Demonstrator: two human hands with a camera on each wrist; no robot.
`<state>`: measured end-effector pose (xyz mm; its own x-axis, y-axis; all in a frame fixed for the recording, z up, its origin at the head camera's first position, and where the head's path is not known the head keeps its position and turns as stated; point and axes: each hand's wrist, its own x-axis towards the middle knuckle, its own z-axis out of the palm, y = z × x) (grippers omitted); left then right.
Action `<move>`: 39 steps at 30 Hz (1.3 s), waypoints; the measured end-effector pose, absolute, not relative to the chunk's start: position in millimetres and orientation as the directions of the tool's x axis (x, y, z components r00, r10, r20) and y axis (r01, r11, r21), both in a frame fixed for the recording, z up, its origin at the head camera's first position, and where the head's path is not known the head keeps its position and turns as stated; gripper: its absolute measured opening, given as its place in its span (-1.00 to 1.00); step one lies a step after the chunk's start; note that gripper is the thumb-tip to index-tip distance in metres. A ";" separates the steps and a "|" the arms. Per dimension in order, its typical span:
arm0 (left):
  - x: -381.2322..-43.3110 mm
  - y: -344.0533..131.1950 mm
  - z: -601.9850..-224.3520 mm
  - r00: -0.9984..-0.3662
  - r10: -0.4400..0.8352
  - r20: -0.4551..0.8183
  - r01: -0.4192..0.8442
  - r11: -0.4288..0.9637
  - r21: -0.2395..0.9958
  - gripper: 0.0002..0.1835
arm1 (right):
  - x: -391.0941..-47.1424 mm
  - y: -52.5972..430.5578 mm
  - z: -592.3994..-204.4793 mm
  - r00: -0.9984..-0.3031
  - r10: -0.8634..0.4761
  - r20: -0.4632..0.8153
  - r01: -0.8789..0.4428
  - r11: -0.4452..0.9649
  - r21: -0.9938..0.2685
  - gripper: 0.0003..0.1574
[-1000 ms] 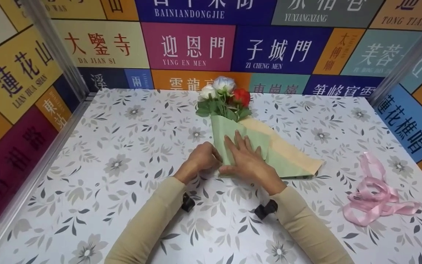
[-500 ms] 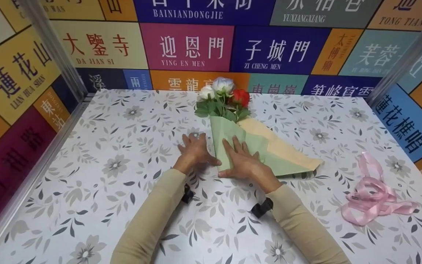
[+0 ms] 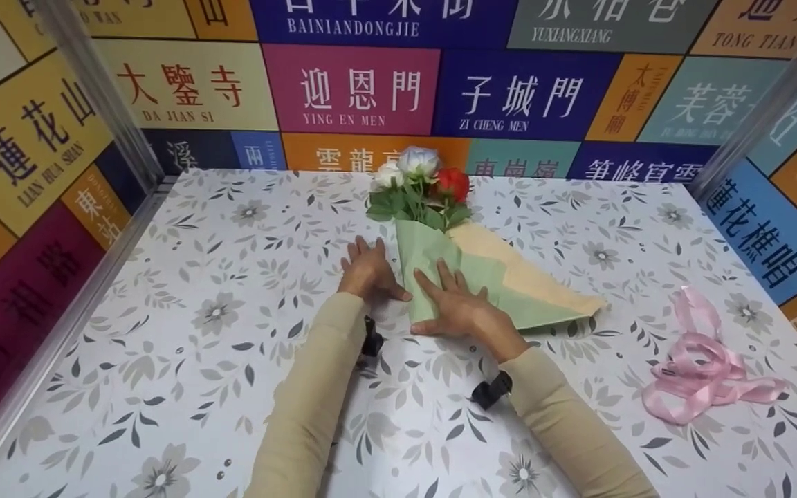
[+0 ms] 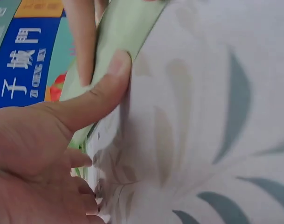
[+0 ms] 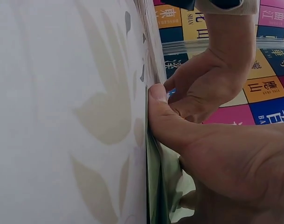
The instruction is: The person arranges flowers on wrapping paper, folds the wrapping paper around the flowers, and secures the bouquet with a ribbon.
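Observation:
A small bouquet lies on the table, wrapped in green paper [image 3: 416,252] whose peach-coloured side [image 3: 533,266] shows on the right. Out of the top stick a white rose [image 3: 388,176], a pale blue rose [image 3: 419,160] and a red rose [image 3: 452,182]; the paper covers the lower stems. My right hand [image 3: 459,304] presses on the paper with its fingers spread. Beside the left edge is my left hand [image 3: 371,271], fingers extended, and its thumb touches the paper edge in the left wrist view. The right thumb [image 5: 162,107] lies at the paper's near edge.
A loose pink ribbon [image 3: 703,373] lies in a tangle on the right of the table. The floral-patterned tabletop [image 3: 163,360] ends at a back wall [image 3: 350,90] of coloured sign panels. Transparent panels with clear edges stand at both sides.
My left hand, curled at the paper's left edge a second ago, has straightened its fingers and shifted slightly forward. My right hand stays on the paper, its fingers slightly lower.

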<state>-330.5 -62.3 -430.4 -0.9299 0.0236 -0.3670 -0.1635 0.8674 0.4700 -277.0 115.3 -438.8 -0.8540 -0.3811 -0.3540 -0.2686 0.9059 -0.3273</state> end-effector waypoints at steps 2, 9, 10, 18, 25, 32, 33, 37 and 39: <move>-333.7 -64.8 -430.1 -0.940 -0.017 -0.340 -0.190 0.856 0.480 0.37 | -277.3 114.8 -438.9 -0.852 -0.378 -0.363 -0.263 0.907 -0.328 0.30; -342.0 -65.4 -431.8 -0.945 -0.053 -0.323 -0.232 0.803 0.549 0.31 | -277.1 115.6 -438.6 -0.851 -0.377 -0.367 -0.258 0.907 -0.333 0.29; -342.6 -64.4 -432.7 -0.946 -0.040 -0.322 -0.221 0.804 0.552 0.29 | -276.8 115.9 -438.7 -0.852 -0.376 -0.365 -0.258 0.907 -0.332 0.28; -346.1 -54.4 -438.9 -0.961 -0.042 -0.273 -0.190 0.817 0.544 0.26 | -275.7 115.0 -439.3 -0.846 -0.389 -0.365 -0.269 0.902 -0.338 0.28; -353.2 -51.7 -442.4 -0.973 -0.079 -0.215 -0.200 0.752 0.628 0.16 | -276.9 115.7 -438.0 -0.846 -0.384 -0.370 -0.265 0.905 -0.333 0.27; -356.1 -55.2 -443.0 -0.978 -0.129 -0.165 -0.207 0.713 0.670 0.13 | -277.0 116.7 -436.7 -0.842 -0.386 -0.377 -0.263 0.903 -0.338 0.27; -355.9 -54.9 -443.5 -0.979 -0.137 -0.153 -0.205 0.710 0.673 0.11 | -277.3 116.8 -436.6 -0.842 -0.385 -0.377 -0.262 0.904 -0.338 0.27; -355.6 -52.6 -445.5 -0.983 -0.154 -0.101 -0.181 0.708 0.683 -0.02 | -278.5 116.5 -437.5 -0.841 -0.389 -0.376 -0.263 0.901 -0.345 0.26; -355.9 -51.6 -446.3 -0.983 -0.161 -0.090 -0.179 0.707 0.684 -0.08 | -278.2 115.9 -437.9 -0.839 -0.393 -0.375 -0.266 0.899 -0.347 0.25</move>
<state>-355.9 -51.6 -446.3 -0.9828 -0.1615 -0.0897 -0.1786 0.7069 0.6843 -278.2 115.9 -437.9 -0.8394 -0.3934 -0.3749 -0.2665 0.8993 -0.3469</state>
